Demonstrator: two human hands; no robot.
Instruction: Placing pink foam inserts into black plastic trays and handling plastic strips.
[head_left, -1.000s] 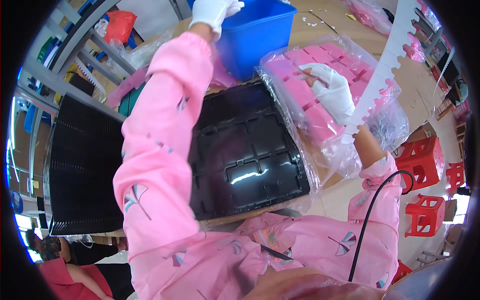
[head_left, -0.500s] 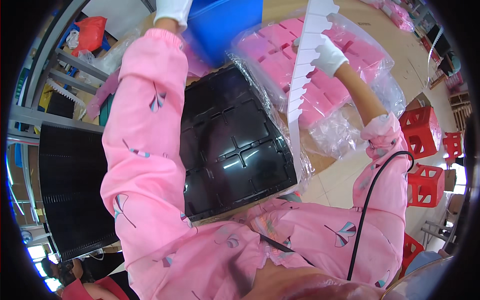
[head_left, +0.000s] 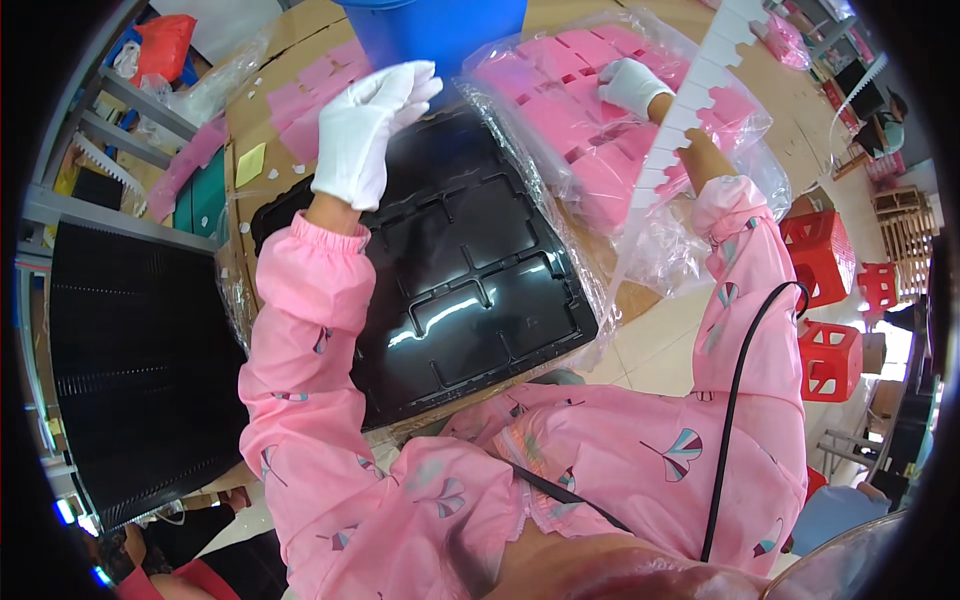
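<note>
My left hand (head_left: 355,135), in a white glove, hovers over the upper left part of a black plastic tray (head_left: 470,250) with moulded ridges. Its fingers are stretched out to the right and hold nothing. To the right, my white-gloved right hand (head_left: 632,88) rests on pink foam sheets (head_left: 565,105) with cut slots, lying in clear plastic wrap (head_left: 665,255). Its fingers bend down against the foam; their tips are partly hidden. A white strip with a toothed edge (head_left: 690,110) crosses in front of my right forearm.
A blue bin (head_left: 435,40) stands beyond the tray. Pink pieces (head_left: 320,95) and a yellow paper (head_left: 251,164) lie on the cardboard-covered surface at left. A stack of black trays (head_left: 140,360) stands further left. Red stools (head_left: 822,258) are on the floor at right.
My left hand has come back nearer, from beside the blue bin to above the tray. My right hand has shifted slightly up and left on the foam. The white strip appears further right.
</note>
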